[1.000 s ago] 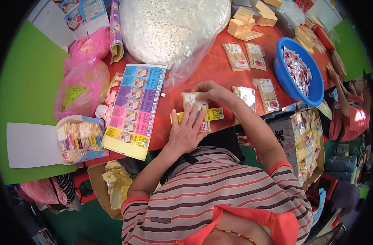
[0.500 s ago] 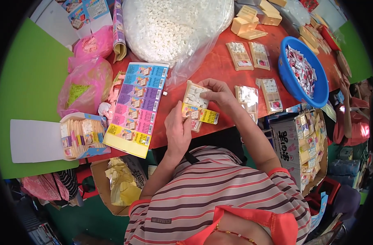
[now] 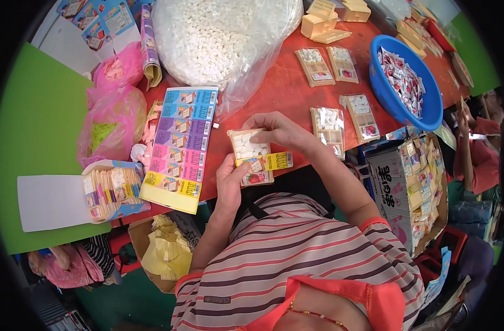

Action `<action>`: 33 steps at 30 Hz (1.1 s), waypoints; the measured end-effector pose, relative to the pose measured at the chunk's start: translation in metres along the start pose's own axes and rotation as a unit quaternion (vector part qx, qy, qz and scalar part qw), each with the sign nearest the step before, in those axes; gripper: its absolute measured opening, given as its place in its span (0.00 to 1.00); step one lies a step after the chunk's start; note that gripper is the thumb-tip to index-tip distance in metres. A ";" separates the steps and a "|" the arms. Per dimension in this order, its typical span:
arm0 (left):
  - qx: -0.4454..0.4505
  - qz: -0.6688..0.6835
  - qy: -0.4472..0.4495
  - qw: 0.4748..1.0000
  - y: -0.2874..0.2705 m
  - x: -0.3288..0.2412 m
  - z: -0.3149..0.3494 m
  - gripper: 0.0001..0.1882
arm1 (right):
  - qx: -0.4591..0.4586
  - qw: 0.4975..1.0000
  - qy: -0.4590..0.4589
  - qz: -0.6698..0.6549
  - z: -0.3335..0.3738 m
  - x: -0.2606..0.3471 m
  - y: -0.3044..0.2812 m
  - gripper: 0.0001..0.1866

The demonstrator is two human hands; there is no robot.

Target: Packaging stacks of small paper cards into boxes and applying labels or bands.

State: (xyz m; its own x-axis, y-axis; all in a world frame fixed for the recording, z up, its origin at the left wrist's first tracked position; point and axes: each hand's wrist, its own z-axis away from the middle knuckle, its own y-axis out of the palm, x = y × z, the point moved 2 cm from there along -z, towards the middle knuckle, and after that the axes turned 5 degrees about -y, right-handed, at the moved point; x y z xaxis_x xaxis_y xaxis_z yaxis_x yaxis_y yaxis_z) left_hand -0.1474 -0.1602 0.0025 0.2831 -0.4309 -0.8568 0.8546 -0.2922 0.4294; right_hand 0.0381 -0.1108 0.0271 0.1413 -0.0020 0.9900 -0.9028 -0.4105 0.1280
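In front of me my left hand (image 3: 230,179) grips the lower left of a small compartmented plastic box (image 3: 242,144) packed with white pieces. A yellow label strip (image 3: 277,160) lies across the box's middle under my left thumb, its right end sticking out past the edge. Below the strip, a red strawberry picture shows in the box's lower part. My right hand (image 3: 277,130) holds the upper right corner, thumb over the front, its other fingers partly hidden behind. Left of the box lies a sheet of label strips (image 3: 180,142) in blue, purple, pink and yellow.
Several similar filled boxes (image 3: 328,124) lie to the right, beside a blue basin (image 3: 435,102) of small packets. A big clear bag of white pieces (image 3: 208,47) stands at the back. On the left are pink bags (image 3: 135,113) and an opened carton (image 3: 137,207) of packed boxes.
The plastic box has turned more squarely toward me, and more of its strawberry picture shows below the label. Both hands stay on it. The whole view has shifted slightly.
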 end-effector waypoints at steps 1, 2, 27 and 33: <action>-0.005 0.009 0.014 1.000 -0.003 0.002 -0.001 0.14 | 0.001 1.000 0.000 0.000 0.001 0.002 0.002 0.15; -0.011 0.018 0.027 0.999 -0.006 0.003 -0.001 0.14 | -0.033 0.999 -0.011 -0.003 0.004 0.007 0.003 0.16; 0.163 0.033 0.157 0.974 -0.028 -0.008 0.011 0.06 | 0.024 0.956 -0.142 0.254 0.048 0.017 0.059 0.05; 0.191 0.061 0.183 0.962 -0.024 -0.007 0.012 0.08 | -0.001 0.902 -0.192 0.387 0.052 0.025 0.071 0.05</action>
State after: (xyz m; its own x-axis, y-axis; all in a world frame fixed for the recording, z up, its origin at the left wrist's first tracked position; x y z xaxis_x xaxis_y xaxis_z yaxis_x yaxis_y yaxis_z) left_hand -0.1753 -0.1605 0.0013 0.5654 -0.1721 -0.8066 0.6029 -0.5812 0.5466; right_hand -0.0013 -0.1876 0.0582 -0.4013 -0.6024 0.6899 -0.7921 -0.1500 -0.5917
